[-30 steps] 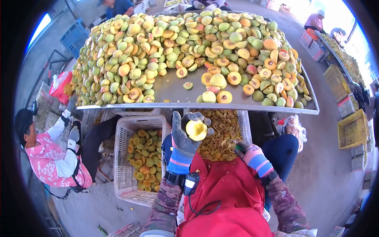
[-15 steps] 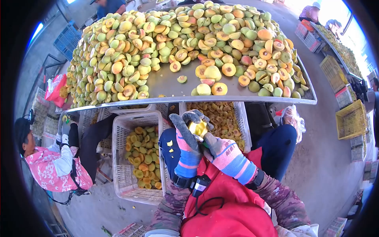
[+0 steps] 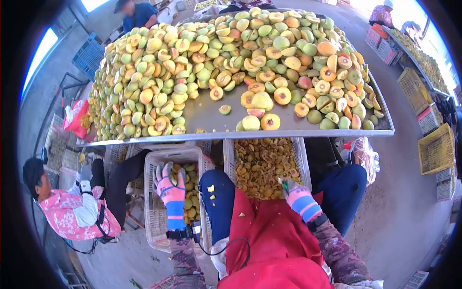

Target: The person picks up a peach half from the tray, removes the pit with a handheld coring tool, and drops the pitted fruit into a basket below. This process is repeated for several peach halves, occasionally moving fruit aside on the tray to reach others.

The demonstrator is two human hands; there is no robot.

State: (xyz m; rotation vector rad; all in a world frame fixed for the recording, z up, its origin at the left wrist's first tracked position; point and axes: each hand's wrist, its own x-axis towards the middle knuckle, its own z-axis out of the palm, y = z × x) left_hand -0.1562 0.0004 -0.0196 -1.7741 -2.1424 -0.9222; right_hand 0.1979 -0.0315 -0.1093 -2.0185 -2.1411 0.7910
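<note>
My left hand, in a pink, blue and grey glove, is over the white crate at left, fingers spread and nothing visible in them. Beneath it lie greenish-yellow fruit halves, which look like apricots or peaches. My right hand, gloved alike, is closed round a small green-handled tool with a pale tip; most of the tool is hidden. It is by the front right of a second white crate, which holds brownish pits and scraps.
A metal-edged table heaped with halved fruit stands in front. At left sits a co-worker in a pink patterned top. A clear plastic bag is beside my right knee. Yellow crates stand at far right.
My hands were together, holding a piece of yellow fruit over my lap. The left has moved left over the fruit crate and opened; the right has moved right, keeping the green-handled tool.
</note>
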